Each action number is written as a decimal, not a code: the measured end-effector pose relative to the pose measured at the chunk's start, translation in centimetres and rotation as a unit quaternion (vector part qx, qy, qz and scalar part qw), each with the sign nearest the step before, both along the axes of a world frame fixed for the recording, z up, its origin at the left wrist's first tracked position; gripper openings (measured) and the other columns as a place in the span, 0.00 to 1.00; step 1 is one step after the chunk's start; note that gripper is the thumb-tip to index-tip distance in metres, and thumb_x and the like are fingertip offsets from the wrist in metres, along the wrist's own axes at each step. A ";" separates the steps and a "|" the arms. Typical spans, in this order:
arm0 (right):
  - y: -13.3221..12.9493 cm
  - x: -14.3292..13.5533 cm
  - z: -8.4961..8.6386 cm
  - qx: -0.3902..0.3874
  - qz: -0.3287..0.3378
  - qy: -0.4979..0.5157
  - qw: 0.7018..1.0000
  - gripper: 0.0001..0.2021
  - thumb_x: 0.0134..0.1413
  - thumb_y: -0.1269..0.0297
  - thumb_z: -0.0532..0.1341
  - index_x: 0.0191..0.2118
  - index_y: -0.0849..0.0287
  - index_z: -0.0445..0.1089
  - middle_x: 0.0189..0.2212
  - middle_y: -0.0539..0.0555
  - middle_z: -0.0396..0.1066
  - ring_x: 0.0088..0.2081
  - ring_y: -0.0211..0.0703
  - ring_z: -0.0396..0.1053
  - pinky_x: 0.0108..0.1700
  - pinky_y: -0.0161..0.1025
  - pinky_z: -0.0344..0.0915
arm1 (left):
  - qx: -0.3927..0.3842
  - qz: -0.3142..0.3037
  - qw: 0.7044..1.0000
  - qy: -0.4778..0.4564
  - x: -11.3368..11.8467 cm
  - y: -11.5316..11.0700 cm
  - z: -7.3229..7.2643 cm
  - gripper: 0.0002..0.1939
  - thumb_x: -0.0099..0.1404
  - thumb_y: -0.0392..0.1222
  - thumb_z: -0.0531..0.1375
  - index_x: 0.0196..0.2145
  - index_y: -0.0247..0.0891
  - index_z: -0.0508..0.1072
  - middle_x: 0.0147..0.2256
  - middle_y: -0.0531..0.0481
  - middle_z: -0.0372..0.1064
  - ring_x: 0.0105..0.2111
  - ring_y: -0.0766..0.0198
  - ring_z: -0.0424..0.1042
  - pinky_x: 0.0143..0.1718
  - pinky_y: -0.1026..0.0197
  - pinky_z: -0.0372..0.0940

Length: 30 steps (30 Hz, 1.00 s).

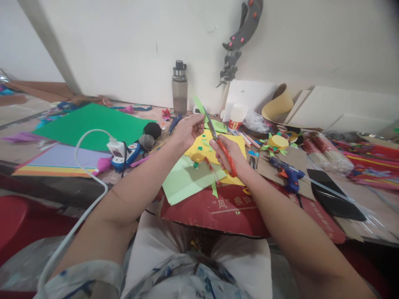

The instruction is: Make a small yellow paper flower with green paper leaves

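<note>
Over the red printed cardboard [187,216], both hands raised, paper cutting in hand. Left hand [190,129]: fingers drawn together in a pinch, hold on the light-green paper strip [198,104], whose free end sticks up past the fingertips. Right hand [230,151]: curled round the orange-red handles of the scissors [212,125], blades pointing up and away, right beside the strip. Can't tell if the blades have bitten into the paper, or how wide they are parted; too blurred.

Below the hands: yellow paper sheet [238,143] with green scraps [205,142] on it, pale-green paper sheets [177,185] nearer the body, small yellow paper disc [197,157] between. To the right, yellow paper drum [278,142] ringed with green tabs, then blue hot-glue gun [293,178] lying on its side. Water bottle [180,93] upright by the wall.

Doing it well, my judgement: pinch close to the cut line so the thin strip can't fold or slip between the blades, but keep left fingertips off the blade path, as they look very near it. Cut deep in the jaws rather than at the tips, short even closes, turning the paper with the left hand instead of twisting the right wrist. Strip likely limp, so light tension helps; let offcuts drop on the yellow sheet, clear of the glue gun
</note>
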State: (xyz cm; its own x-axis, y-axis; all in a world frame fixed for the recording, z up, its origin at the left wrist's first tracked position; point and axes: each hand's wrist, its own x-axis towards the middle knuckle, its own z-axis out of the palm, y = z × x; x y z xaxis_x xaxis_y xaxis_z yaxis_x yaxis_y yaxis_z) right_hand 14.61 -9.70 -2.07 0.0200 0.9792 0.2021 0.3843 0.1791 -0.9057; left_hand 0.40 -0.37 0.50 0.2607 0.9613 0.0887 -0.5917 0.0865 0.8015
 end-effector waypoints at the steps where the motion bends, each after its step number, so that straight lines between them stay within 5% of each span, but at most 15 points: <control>1: 0.0 0.0 0.0 0.000 0.000 0.000 1.000 0.24 0.53 0.38 0.63 0.30 0.53 0.56 0.18 0.43 0.54 0.17 0.33 0.52 0.17 0.31 0.51 | 0.000 0.000 1.000 0.003 0.0 -0.1 0.1 0.08 0.59 0.33 0.68 0.27 0.35 0.71 0.21 0.57 0.67 0.20 0.76 0.66 0.24 0.71 0.61; 12: 0.0 0.1 -0.1 0.007 0.010 -0.011 1.000 0.23 0.54 0.38 0.63 0.30 0.53 0.57 0.18 0.43 0.55 0.17 0.34 0.52 0.18 0.32 0.51 | -0.006 0.023 0.999 0.036 -0.5 0.2 0.6 0.13 0.57 0.44 0.71 0.29 0.37 0.71 0.22 0.54 0.71 0.20 0.73 0.67 0.23 0.68 0.61; 30: 0.4 0.2 -0.8 0.014 0.032 -0.019 0.999 0.24 0.55 0.38 0.62 0.31 0.52 0.54 0.19 0.42 0.51 0.18 0.33 0.50 0.18 0.32 0.51 | 0.042 0.043 0.998 0.033 -0.9 0.9 0.1 0.09 0.58 0.35 0.68 0.27 0.35 0.70 0.22 0.57 0.67 0.20 0.77 0.65 0.25 0.71 0.61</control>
State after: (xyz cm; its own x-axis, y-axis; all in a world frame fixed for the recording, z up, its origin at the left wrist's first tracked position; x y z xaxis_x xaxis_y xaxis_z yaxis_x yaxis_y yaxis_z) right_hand 14.83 -9.34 -2.87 -0.0507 0.9722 0.2285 0.4048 0.2292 -0.8852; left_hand -0.51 0.51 0.60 0.1861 0.9703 0.1546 -0.5401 -0.0305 0.8411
